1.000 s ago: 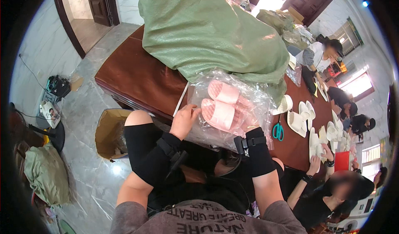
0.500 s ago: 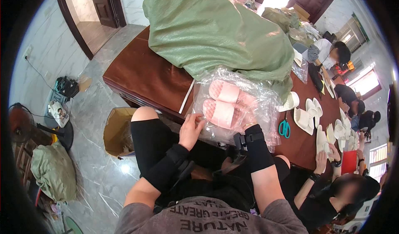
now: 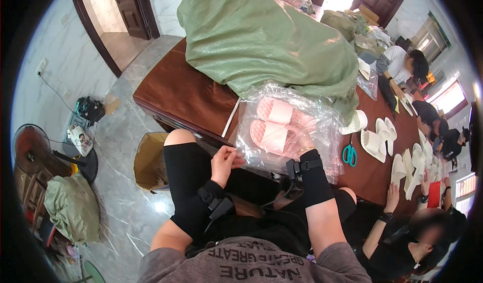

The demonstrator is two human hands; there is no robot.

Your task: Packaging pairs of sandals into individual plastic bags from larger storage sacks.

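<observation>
A pair of pale pink slippers (image 3: 274,111) lies side by side in a clear plastic bag (image 3: 250,157) at the table's near edge. My right hand (image 3: 302,141) reaches into the bag from the right and grips the slippers near their right ends. Glossy plastic partly veils its fingers. At the bag's lower left corner is my left hand (image 3: 223,165), thumb and fingers drawn together in a pinch. Whatever lies between those fingertips is too small to make out.
A big green woven sack (image 3: 271,41) rises behind the bag. Teal-handled scissors (image 3: 349,154) and several white slippers (image 3: 373,143) lie to the right on the brown table (image 3: 173,94). A cardboard box (image 3: 150,161) stands on the floor at left. Co-workers (image 3: 427,232) sit along the right side.
My left hand has drawn slightly down and left from the bag's edge, its fingers now closer together. My right hand stays at the slippers. A co-worker's hands have shifted among white slippers.
</observation>
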